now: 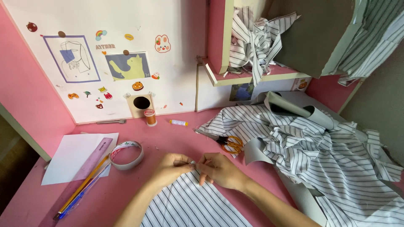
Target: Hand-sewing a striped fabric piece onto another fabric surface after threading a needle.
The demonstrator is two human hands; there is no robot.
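Head view: left hand (170, 166) and right hand (219, 170) pinched shut together on top edge of striped fabric piece (189, 201), lying flat on pink table (168, 138) just right of tape roll (126, 154), probably for folding. Fingertips' contact hidden; fabric's lower edge cut off.

A white cloth with thin dark stripes (191, 204) lies flat on the pink worktop (168, 134), its far corner pinched between both hands.
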